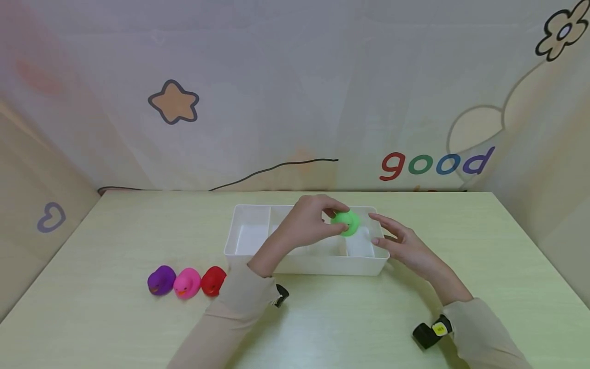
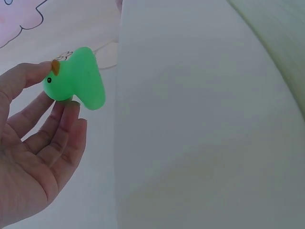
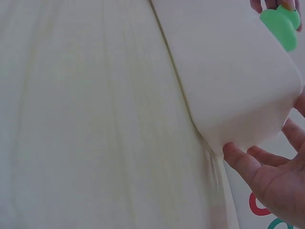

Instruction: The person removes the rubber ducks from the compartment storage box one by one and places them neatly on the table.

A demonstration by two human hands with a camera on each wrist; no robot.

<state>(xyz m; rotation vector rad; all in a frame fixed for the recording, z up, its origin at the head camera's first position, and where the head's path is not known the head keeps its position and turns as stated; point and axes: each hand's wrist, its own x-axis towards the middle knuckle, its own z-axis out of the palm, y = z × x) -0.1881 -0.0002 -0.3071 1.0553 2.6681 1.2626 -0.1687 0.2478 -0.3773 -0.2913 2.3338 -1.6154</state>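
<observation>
My left hand [image 1: 305,221] pinches a green rubber duck [image 1: 351,220] between thumb and fingers, above the right-hand end of a white divided box [image 1: 332,265]. The left wrist view shows the duck [image 2: 71,78] sideways, its orange beak by a fingertip and its flat base facing away from the palm. At the box's right end is my right hand [image 1: 410,251], fingers spread and only slightly bent. In the right wrist view its fingers [image 3: 245,164] lie against or very close to the box's end wall [image 3: 248,124]; firm contact is hard to tell.
Left of the box, a purple duck [image 1: 162,280], a pink duck [image 1: 187,283] and a red duck [image 1: 213,281] stand in a row on the pale table [image 1: 350,323]. The left sleeve [image 1: 239,297] passes close to the red one. A printed curtain [image 1: 276,92] hangs behind the table.
</observation>
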